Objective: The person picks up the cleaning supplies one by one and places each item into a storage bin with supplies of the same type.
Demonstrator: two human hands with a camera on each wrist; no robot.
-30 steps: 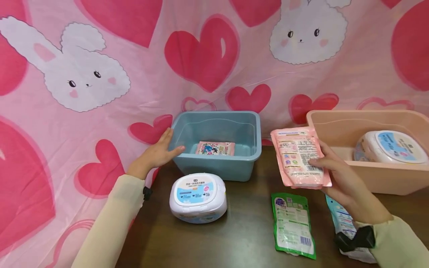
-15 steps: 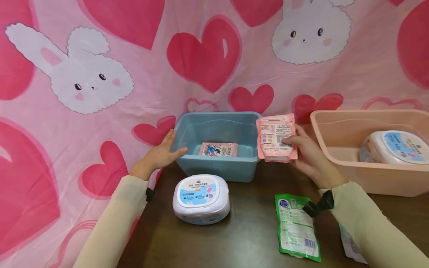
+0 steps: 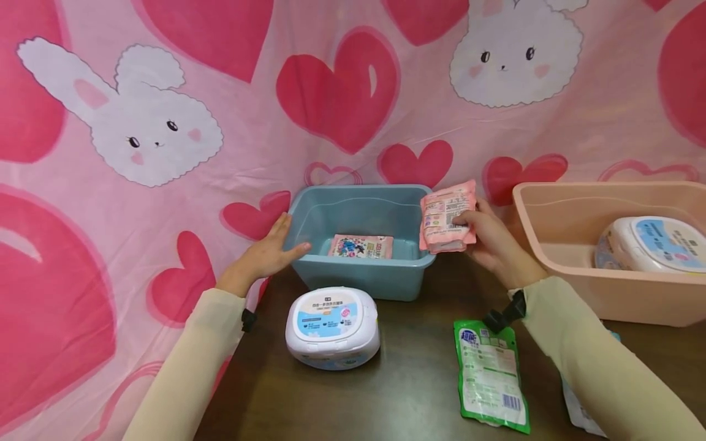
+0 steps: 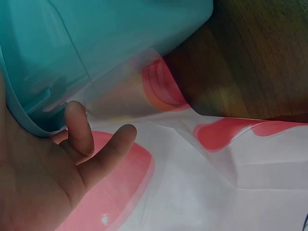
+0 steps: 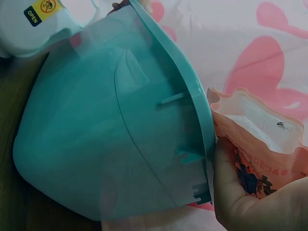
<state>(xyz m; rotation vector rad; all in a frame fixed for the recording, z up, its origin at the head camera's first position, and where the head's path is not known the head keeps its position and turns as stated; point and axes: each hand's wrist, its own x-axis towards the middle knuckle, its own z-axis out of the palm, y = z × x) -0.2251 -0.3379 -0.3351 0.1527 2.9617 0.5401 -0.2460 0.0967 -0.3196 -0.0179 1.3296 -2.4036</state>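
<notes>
Right hand [image 3: 491,236] is gripping the soft, light pink pouch [image 3: 445,215] by its side at the blue tub [image 3: 361,288]; left hand [image 3: 265,254] is resting flat, fingers straight, against the tub

The bin [image 3: 358,269] sits at the back of the table [image 3: 408,380], right against the backdrop cloth [image 3: 165,92]. Inside the bin lies a flat packet [image 3: 360,246]. On the bin's left wall rests the left hand [image 3: 265,254]; at its right rim the right hand [image 3: 491,242] holds a pouch [image 3: 445,215]. Just before the bin stands a tub [image 3: 333,326]. Right of the bin and before it lies a sachet [image 3: 491,373]. Well right of the bin stands a basin [image 3: 579,245], with a second tub [image 3: 651,244] in it.
</notes>
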